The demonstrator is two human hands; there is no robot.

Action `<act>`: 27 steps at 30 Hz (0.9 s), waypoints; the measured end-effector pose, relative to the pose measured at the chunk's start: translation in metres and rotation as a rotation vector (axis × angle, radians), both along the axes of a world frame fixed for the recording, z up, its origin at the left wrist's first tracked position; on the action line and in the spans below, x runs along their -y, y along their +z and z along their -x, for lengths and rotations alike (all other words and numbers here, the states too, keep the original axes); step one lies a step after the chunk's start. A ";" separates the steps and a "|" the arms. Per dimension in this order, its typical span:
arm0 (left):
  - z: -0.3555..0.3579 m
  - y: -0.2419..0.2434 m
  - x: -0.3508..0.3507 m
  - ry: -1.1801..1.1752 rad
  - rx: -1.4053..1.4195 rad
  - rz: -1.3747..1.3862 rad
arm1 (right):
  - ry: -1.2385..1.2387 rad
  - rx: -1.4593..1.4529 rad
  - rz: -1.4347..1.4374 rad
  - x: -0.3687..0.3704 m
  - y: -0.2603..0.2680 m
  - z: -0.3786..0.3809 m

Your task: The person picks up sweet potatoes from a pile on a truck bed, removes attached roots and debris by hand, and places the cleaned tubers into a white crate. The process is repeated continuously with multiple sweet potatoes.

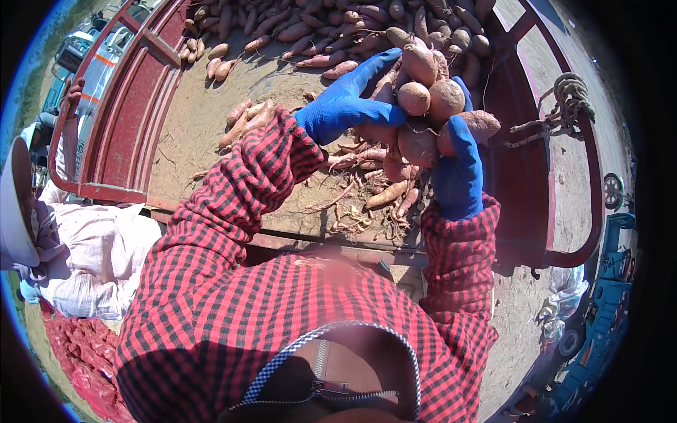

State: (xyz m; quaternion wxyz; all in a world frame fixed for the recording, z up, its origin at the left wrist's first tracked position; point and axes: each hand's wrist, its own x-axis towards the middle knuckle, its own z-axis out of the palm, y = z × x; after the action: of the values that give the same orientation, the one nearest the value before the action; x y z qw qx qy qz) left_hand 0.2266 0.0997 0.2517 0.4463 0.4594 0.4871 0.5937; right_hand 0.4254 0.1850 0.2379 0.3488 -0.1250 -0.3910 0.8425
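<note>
Between my two hands, in blue work gloves, is a bunch of several sweet potatoes (pixel 418 140), held above the cargo bed. My left hand (pixel 349 100) grips the bunch from the left, thumb and fingers spread around it. On the other side my right hand (pixel 459 169) presses against it, partly hidden behind the roots. Beneath them, small thin sweet potatoes (pixel 389 194) and root scraps (pixel 351 219) lie on the bed floor (pixel 195 113). Farther up, a large heap of sweet potatoes (pixel 328 26) covers the far end of the bed.
Red metal side panels (pixel 124 106) with rails flank the bed. A rope (pixel 571 100) is wound around the right rail. At the left stands another person in a pale top (pixel 98 254), one hand (pixel 74 90) at the rail. Red mesh sacks (pixel 84 359) lie lower left; blue vehicles (pixel 603 296) stand right.
</note>
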 end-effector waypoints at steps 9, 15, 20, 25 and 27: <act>-0.018 -0.009 -0.013 -0.039 -0.101 0.030 | -0.092 -0.089 0.025 0.017 -0.006 -0.017; -0.024 -0.020 -0.052 -0.169 0.010 0.054 | -0.067 -0.040 0.073 -0.028 -0.038 -0.019; -0.039 -0.006 -0.051 -0.102 -0.097 -0.064 | -0.034 -0.084 0.065 -0.040 -0.035 -0.032; -0.071 0.022 -0.018 -0.065 -0.219 -0.078 | -0.141 -0.064 -0.081 -0.017 -0.023 -0.068; -0.090 0.024 -0.018 -0.081 -0.271 -0.082 | -0.173 -0.046 -0.078 0.014 0.000 -0.088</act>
State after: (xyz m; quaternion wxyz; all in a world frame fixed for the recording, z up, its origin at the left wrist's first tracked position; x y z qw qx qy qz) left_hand 0.3163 0.1175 0.2757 0.3809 0.5723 0.4993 0.5273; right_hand 0.5131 0.1710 0.2376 0.4336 -0.1253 -0.4030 0.7962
